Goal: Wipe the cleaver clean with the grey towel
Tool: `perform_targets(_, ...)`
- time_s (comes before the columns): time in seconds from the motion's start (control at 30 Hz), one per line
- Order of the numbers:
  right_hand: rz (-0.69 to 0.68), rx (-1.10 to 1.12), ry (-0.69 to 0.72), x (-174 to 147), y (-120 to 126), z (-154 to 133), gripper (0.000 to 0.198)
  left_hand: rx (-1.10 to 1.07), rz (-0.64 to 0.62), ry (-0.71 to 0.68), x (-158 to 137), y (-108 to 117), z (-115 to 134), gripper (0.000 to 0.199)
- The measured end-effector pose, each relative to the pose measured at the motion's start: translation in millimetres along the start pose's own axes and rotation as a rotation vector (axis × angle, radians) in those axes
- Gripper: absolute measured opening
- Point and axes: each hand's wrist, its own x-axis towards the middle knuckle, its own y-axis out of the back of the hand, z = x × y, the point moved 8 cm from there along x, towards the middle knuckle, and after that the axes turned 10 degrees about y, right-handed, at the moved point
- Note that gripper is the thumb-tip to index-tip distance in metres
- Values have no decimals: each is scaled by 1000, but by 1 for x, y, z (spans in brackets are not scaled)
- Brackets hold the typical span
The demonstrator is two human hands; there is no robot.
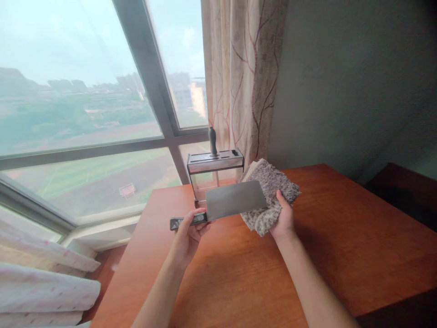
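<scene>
A cleaver (235, 200) with a broad grey blade and a dark patterned handle is held above the table, its blade pointing right. My left hand (191, 232) is closed round the handle near the blade. In my right hand (284, 218) is a fluffy grey cloth (269, 196), gripped with the thumb on top. The cloth lies behind the blade's far end, and the blade hides part of it. Whether blade and cloth touch there I cannot tell. Behind the cleaver stands a knife block (215, 159) with a clear body, a metallic top and one black-handled tool in it.
The brown wooden table (221, 282) spreads under both hands. A large window (85, 100) is on the left, with a patterned curtain (246, 68) at its right side. Pale curtain fabric (44, 287) hangs at the lower left. A dark piece of furniture (403, 191) stands at the right.
</scene>
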Motion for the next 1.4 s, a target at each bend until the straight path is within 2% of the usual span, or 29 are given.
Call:
perform_targets(0.1, 94, -93, 234, 0, 9, -16, 45, 1, 12, -29, 0, 1, 4, 25)
perform_targets(0.17, 119, -279, 416, -8, 8, -28, 43, 8, 13, -36, 0, 1, 4, 26)
perform_targets(0.2, 83, -408, 491, -13, 2, -33, 39, 12, 14, -39, 0, 1, 3, 26)
perform_targets(0.27, -96, -691, 596, -23, -19, -35, 34, 19, 16, -39, 1, 0, 2, 26)
perform_targets(0.37, -396, -1038, 760, -38, -49, -31, 46, 32, 31, -37, 0, 0, 2, 26)
perform_targets(0.43, -498, -1206, 872, -46, -60, -28, 57, 41, 42, -42, 0, 1, 2, 26)
perform_targets(0.53, -559, -1376, 973, -55, -67, -22, 66, 47, 45, -55, -1, 0, 4, 27)
perform_targets(0.8, -676, -1492, 979, -75, -78, 0, 77, 49, 49, -75, -1, 1, 6, 27)
perform_targets(0.87, -664, -1470, 963, -73, -77, -1, 76, 54, 43, -79, -1, 0, 5, 27)
perform_targets(0.97, -549, -1372, 915, -62, -68, -9, 67, 83, 27, -84, -2, -1, 5, 28)
perform_targets(1.13, -200, -1073, 698, -36, -30, -20, 42, 94, 18, -104, -3, -1, 7, 28)
perform_targets(1.2, -114, -957, 654, -33, -20, -21, 34, 74, 17, -113, -3, 0, 8, 28)
perform_targets(1.3, -122, -972, 768, -39, -27, -26, 38, 60, 14, -117, -2, 1, 8, 29)
perform_targets(1.4, -221, -1257, 970, -50, -47, -29, 47, 65, 5, -126, -2, 0, 9, 31)
